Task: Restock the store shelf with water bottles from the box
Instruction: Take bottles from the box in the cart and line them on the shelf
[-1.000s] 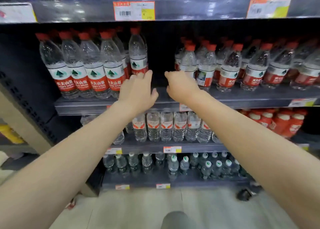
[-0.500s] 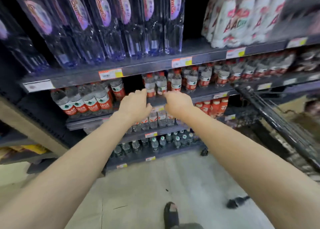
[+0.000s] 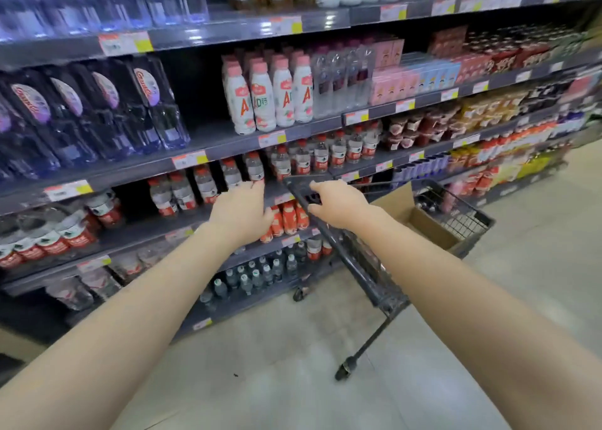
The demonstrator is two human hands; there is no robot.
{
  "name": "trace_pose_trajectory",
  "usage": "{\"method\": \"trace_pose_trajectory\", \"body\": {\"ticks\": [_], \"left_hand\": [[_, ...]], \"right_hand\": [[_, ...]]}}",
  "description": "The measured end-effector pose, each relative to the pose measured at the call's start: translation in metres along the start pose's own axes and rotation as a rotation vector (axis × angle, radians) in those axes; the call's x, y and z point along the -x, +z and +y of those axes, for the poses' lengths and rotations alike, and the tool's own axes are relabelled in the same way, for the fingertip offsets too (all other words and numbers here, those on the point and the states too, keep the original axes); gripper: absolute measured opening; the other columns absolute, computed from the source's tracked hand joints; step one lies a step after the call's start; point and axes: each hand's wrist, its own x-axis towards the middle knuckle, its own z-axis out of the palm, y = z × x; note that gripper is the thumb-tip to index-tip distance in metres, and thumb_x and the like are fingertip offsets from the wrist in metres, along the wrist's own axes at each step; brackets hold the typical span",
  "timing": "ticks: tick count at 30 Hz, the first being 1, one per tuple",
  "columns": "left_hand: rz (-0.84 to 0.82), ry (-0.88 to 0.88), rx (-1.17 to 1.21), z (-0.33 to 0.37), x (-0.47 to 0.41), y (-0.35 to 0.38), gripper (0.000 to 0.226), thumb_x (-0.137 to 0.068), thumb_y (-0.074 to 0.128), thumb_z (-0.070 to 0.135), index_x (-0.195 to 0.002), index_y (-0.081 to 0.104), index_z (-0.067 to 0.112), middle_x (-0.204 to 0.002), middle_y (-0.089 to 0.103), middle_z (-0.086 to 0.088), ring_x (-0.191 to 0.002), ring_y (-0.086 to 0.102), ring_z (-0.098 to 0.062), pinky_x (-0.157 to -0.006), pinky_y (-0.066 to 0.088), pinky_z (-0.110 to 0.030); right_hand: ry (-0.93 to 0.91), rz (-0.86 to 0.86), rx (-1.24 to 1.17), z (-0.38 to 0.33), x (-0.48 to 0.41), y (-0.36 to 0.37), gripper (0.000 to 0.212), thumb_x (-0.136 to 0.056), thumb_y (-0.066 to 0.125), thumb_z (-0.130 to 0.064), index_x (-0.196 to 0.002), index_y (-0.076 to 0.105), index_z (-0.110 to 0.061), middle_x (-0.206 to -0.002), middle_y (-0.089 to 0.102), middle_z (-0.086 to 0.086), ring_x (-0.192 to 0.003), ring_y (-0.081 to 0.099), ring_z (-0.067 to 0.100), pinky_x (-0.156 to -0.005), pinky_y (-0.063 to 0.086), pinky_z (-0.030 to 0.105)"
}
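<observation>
Red-capped, red-labelled water bottles [image 3: 205,185] stand in rows on a dark shelf [image 3: 140,236], with a gap among them. My left hand [image 3: 241,211] is held out in front of that shelf, fingers loosely apart, holding nothing. My right hand [image 3: 338,205] is also empty and overlaps the near rim of a dark wire cart [image 3: 368,273]; whether it touches the rim is unclear. An open cardboard box [image 3: 430,231] sits in the cart to the right of my hands. Its inside is hidden.
Purple-labelled bottle packs [image 3: 107,113] and white bottles with pink caps [image 3: 270,97] fill the shelf above. Small dark-capped bottles [image 3: 257,276] stand on the lowest shelf. The aisle floor [image 3: 293,364] runs beside the shelving, past the cart on its right.
The view has pulled back and swung right, away from the close shelf. The cart and box have come into sight. Both hands stay outstretched and empty.
</observation>
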Motion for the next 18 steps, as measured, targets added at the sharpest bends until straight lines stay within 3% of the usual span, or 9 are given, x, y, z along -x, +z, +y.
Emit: {"method": "trace_pose_trajectory", "body": {"ticks": [2, 4, 9, 12, 15, 18], "left_hand": [[-0.014, -0.002, -0.013, 0.051, -0.003, -0.003, 0.062, -0.105, 0.047, 0.043, -0.157, 0.036, 0.012, -0.149, 0.052, -0.014, -0.126, 0.058, -0.037, -0.093, 0.052, -0.044], [-0.03, 0.011, -0.007, 0.1, -0.011, -0.003, 0.057, -0.104, 0.046, 0.044, -0.151, 0.042, 0.012, -0.146, 0.054, -0.014, -0.123, 0.059, -0.037, -0.092, 0.053, -0.044], [-0.066, 0.09, 0.052, 0.203, -0.037, 0.003, 0.056, -0.105, 0.044, 0.042, -0.154, 0.041, 0.016, -0.148, 0.052, -0.013, -0.121, 0.06, -0.033, -0.09, 0.055, -0.045], [-0.1, 0.128, 0.095, 0.248, -0.06, 0.012, 0.059, -0.106, 0.044, 0.043, -0.159, 0.036, 0.018, -0.155, 0.047, -0.012, -0.116, 0.063, -0.031, -0.082, 0.056, -0.042], [-0.123, 0.126, 0.098, 0.275, -0.091, 0.029, 0.058, -0.106, 0.044, 0.043, -0.159, 0.037, 0.018, -0.151, 0.049, -0.013, -0.099, 0.066, -0.028, -0.069, 0.052, -0.037], [-0.185, 0.112, 0.132, 0.291, -0.131, 0.054, 0.056, -0.106, 0.043, 0.042, -0.157, 0.039, 0.018, -0.148, 0.049, -0.013, -0.094, 0.066, -0.028, -0.07, 0.055, -0.038]], "right_hand": [[0.037, 0.009, 0.011, 0.051, 0.027, -0.018, 0.053, -0.104, 0.052, -0.035, -0.154, 0.043, -0.02, -0.121, 0.069, 0.005, -0.083, 0.066, 0.02, -0.062, 0.057, 0.036], [0.077, -0.007, 0.023, 0.098, 0.048, -0.031, 0.057, -0.105, 0.052, -0.037, -0.158, 0.038, -0.021, -0.132, 0.066, 0.005, -0.093, 0.068, 0.023, -0.072, 0.061, 0.04], [0.133, -0.046, -0.033, 0.193, 0.077, -0.047, 0.058, -0.104, 0.054, -0.034, -0.158, 0.037, -0.023, -0.136, 0.065, 0.005, -0.088, 0.071, 0.02, -0.067, 0.06, 0.036], [0.142, -0.078, -0.019, 0.238, 0.078, -0.053, 0.056, -0.105, 0.052, -0.027, -0.158, 0.037, -0.018, -0.133, 0.067, 0.009, -0.074, 0.064, 0.015, -0.055, 0.047, 0.029], [0.17, -0.096, -0.031, 0.277, 0.064, -0.047, 0.055, -0.105, 0.051, -0.026, -0.158, 0.038, -0.017, -0.145, 0.058, 0.007, -0.104, 0.066, 0.024, -0.068, 0.049, 0.031], [0.18, -0.147, -0.019, 0.315, 0.037, -0.034, 0.055, -0.103, 0.053, -0.03, -0.155, 0.042, -0.015, -0.144, 0.057, 0.009, -0.118, 0.062, 0.028, -0.082, 0.054, 0.036]]}}
